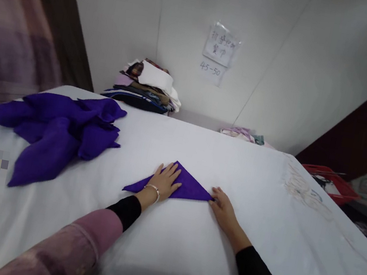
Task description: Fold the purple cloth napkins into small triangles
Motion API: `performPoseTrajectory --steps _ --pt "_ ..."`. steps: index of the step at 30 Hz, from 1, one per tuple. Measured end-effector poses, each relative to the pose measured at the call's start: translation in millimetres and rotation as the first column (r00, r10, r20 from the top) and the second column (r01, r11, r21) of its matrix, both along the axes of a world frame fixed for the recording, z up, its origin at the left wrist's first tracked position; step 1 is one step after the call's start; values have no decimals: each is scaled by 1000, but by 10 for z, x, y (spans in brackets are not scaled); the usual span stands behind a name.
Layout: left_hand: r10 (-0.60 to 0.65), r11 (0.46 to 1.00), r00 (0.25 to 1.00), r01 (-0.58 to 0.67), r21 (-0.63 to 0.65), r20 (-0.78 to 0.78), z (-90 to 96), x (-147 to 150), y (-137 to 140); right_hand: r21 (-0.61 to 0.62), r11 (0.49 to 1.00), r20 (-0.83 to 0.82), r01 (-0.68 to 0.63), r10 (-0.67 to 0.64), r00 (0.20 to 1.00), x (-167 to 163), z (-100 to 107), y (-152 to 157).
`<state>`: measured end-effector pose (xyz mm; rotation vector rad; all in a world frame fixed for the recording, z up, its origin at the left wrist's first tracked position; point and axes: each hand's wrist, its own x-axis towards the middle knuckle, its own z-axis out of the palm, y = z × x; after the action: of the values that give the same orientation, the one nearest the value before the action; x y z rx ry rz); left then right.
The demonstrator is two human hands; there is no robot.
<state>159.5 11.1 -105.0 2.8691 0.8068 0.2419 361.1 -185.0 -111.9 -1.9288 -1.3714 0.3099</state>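
Pale wall [190, 15] filling the view ahead, and in front of it the big table [236, 260] under its white cover, my working ground. Over on the far left of it, the heap of purple cloth [60, 130]: loose, rumpled, points sticking out in several directions, and no orderly fold to be seen in it. If that heap belongs to this same job, as I'd judge, plenty is left.

Up at the back edge, by the wall, a stack of folded clothes [146, 86], well apart from me. And here's the action: the purple triangle [192, 187], flat on the table right in front of me, long edge toward my body, peak pointing away. I'd call the triangle shape done, or very nearly. How many layers lie in it, I can't tell.

Off past the right edge sits a red basket [347, 192]. Back to the middle: my left hand [163, 182] lies spread across the triangle, pressing on it, palm down, clutching nothing. My right hand [225, 211] is out at the right-hand corner, fingertips right at its tip; whether they're pinching it or merely touching, I can't tell. Smallest of all, the bracelet [156, 190] on my left wrist.
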Motion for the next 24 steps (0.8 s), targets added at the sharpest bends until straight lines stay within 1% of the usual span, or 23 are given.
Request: performPoseTrajectory --steps 3,7,9,12,14,18,21,24 --pt "-23 999 999 21 41 31 -11 0 -15 -17 1000 11 -13 13 1000 25 -30 5" --pt "-43 994 999 40 101 26 -5 6 -38 -17 1000 33 -5 5 999 38 -76 13" --pt "-25 997 1000 25 78 5 -4 7 -37 -14 1000 45 1 -1 999 43 -94 24" --pt "12 1000 1000 -12 -4 -28 3 4 -26 -18 1000 65 5 -4 998 47 -100 39" --pt "18 999 999 -20 -34 -35 16 1 -22 -16 1000 80 10 -9 997 45 -92 45" --pt "22 998 999 -23 -57 -28 39 -3 -24 -21 999 125 28 -25 992 24 -77 59" --pt "20 997 999 -22 -67 -30 32 -5 -22 -47 998 181 52 -42 983 0 -72 70" --pt "20 998 999 -22 -67 -28 16 -9 -17 -96 989 259 116 -88 962 -17 -46 61"
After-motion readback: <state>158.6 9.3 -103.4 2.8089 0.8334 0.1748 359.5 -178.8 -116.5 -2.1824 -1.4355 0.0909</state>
